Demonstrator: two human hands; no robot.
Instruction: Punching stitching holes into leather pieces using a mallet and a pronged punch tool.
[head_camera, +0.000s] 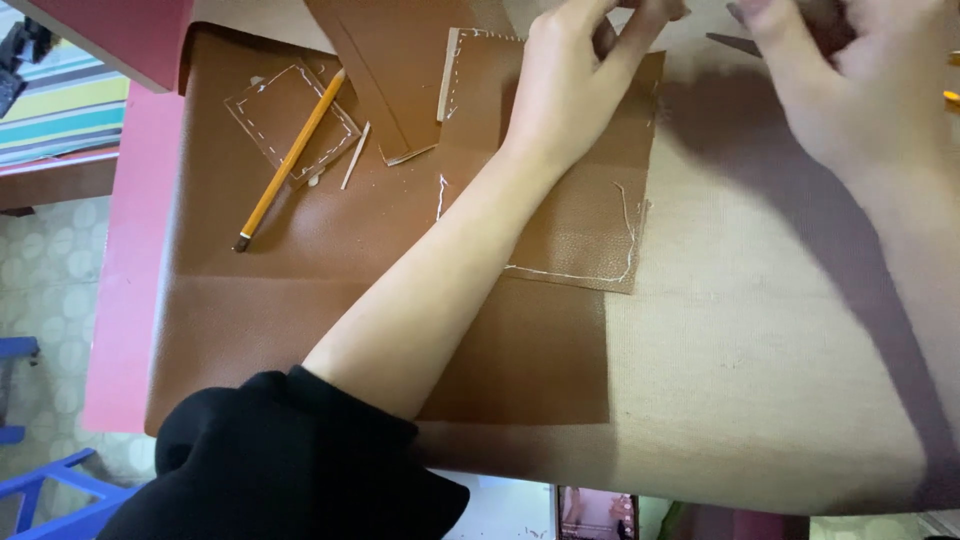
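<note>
Here, left hand (572, 80) reaches over marked brown leather piece (580, 225), fingers pinched together at top frame edge; what they pinch cannot tell. Right hand (850, 85), blurred, beside left hand; grip cannot tell. Scissor blade (735, 43) pokes out just left of right hand. Marked piece lies on large brown leather sheet (300, 300). Pencil (292, 158) well left of marked piece, resting across small chalk-outlined patch (270, 110). Narrow offcut strip (354, 156) just right of pencil.

Left arm (430, 290): black sleeve (290, 460) pushed up to the elbow, forearm bare. Both hands bare, no rings visible.
</note>
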